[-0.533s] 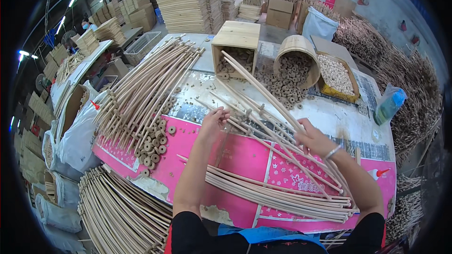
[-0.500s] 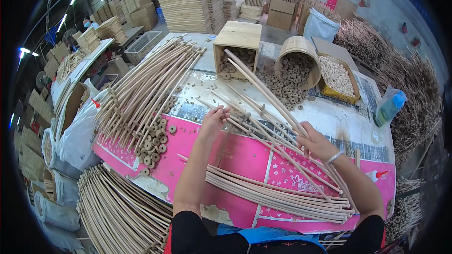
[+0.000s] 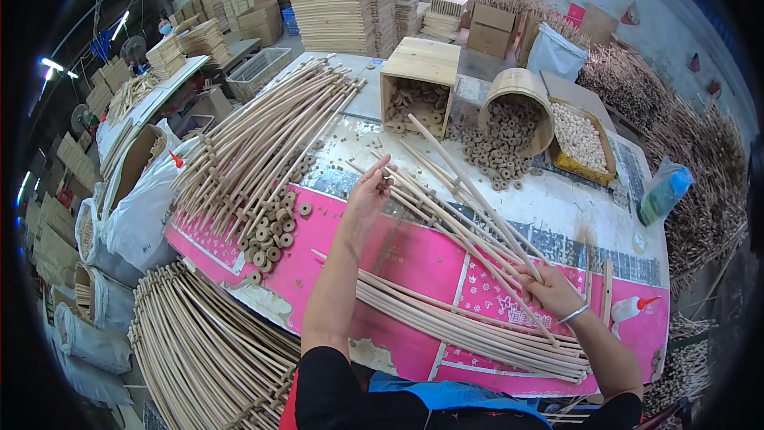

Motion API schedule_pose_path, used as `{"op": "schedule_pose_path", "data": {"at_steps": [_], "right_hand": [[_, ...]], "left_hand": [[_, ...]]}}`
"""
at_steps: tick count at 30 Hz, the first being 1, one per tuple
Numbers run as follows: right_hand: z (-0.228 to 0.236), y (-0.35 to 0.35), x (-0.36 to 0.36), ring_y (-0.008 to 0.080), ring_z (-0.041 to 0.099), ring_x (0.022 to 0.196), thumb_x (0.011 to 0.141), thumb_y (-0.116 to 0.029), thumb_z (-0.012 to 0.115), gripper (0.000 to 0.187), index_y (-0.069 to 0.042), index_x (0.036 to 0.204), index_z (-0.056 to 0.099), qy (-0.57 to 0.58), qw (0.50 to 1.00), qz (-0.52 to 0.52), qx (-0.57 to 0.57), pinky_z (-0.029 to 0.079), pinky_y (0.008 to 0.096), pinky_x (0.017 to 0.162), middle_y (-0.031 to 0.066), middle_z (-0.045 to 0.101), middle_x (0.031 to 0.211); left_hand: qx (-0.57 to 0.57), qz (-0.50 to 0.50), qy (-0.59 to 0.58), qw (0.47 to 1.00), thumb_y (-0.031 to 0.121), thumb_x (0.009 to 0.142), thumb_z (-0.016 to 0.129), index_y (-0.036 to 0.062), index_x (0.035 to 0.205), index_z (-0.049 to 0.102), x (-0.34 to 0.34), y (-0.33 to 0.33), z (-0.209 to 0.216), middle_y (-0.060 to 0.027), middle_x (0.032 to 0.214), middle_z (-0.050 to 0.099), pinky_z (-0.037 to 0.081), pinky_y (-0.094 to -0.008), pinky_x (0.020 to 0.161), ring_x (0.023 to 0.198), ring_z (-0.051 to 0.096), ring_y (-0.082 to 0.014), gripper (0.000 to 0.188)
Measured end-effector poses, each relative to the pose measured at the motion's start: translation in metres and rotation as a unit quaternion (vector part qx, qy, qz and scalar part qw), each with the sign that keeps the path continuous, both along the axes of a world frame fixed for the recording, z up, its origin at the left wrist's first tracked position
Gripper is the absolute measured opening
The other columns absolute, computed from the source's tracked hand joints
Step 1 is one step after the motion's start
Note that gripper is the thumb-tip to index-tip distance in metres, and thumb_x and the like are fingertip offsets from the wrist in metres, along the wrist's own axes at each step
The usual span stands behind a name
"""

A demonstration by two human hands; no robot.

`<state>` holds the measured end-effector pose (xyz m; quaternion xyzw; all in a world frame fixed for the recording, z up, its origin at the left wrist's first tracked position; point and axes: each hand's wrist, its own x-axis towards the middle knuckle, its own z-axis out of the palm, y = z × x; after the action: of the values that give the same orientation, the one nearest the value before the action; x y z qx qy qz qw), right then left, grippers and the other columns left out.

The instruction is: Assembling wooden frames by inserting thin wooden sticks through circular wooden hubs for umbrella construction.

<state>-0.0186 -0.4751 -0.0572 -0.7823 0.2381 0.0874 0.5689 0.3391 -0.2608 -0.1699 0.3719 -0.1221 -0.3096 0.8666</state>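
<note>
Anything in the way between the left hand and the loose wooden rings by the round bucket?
Yes: several wooden rods cross between the left hand and the rings, and the rod held in the right hand slants across there too. How high it stands isn't clear.

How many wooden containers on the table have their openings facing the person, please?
2: the square wooden box at the far middle of the table, and the round wooden tub just right of it. Both hold brown rings.
</note>
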Motion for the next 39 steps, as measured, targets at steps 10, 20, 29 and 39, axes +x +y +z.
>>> {"op": "schedule_pose_path", "data": {"at_steps": [10,20,29,39], "right_hand": [[-0.008,0.000,0.012,0.0052,0.050,0.050,0.099,-0.016,0.052,0.030,0.000,0.124,0.060,-0.008,1.000,0.004,-0.013,0.040,0.0208,0.044,-0.0008,0.056,0.063],[-0.011,-0.016,0.102,0.0265,0.066,0.072,0.095,-0.025,0.053,0.026,-0.005,0.108,0.065,-0.083,0.946,0.006,-0.314,0.051,0.0396,0.067,0.0133,0.067,0.078],[0.018,0.023,0.030,0.0369,0.064,0.081,0.095,-0.026,0.056,0.035,-0.007,0.124,0.051,-0.036,0.971,0.061,-0.230,0.048,0.0402,0.069,0.0174,0.065,0.082],[-0.020,0.030,-0.021,0.0366,0.065,0.088,0.099,-0.025,0.048,0.034,-0.008,0.126,0.060,-0.091,0.928,0.017,-0.361,0.050,0.0430,0.076,0.0198,0.067,0.096]], "left_hand": [[0.048,-0.018,-0.006,0.999,0.014,0.099,0.054,0.0078,0.145,0.038,-0.011,-0.006,0.011,-0.0080,0.113,0.067,0.046,-0.0192,0.066,0.082,0.056,-0.0071,0.049],[0.253,0.066,-0.070,0.963,0.024,0.092,0.066,0.0006,0.122,0.054,-0.052,-0.046,-0.003,-0.0043,0.096,0.068,0.042,-0.0197,0.057,0.074,0.059,-0.0064,0.040],[0.010,0.106,0.058,0.993,0.020,0.097,0.061,0.0037,0.125,0.060,-0.004,0.004,-0.038,-0.0003,0.094,0.066,0.043,-0.0171,0.063,0.075,0.055,-0.0039,0.033],[0.013,0.053,0.013,0.998,0.030,0.100,0.054,0.0077,0.129,0.058,-0.026,0.011,0.005,-0.0029,0.107,0.067,0.048,-0.0175,0.065,0.082,0.059,-0.0062,0.037]]}}
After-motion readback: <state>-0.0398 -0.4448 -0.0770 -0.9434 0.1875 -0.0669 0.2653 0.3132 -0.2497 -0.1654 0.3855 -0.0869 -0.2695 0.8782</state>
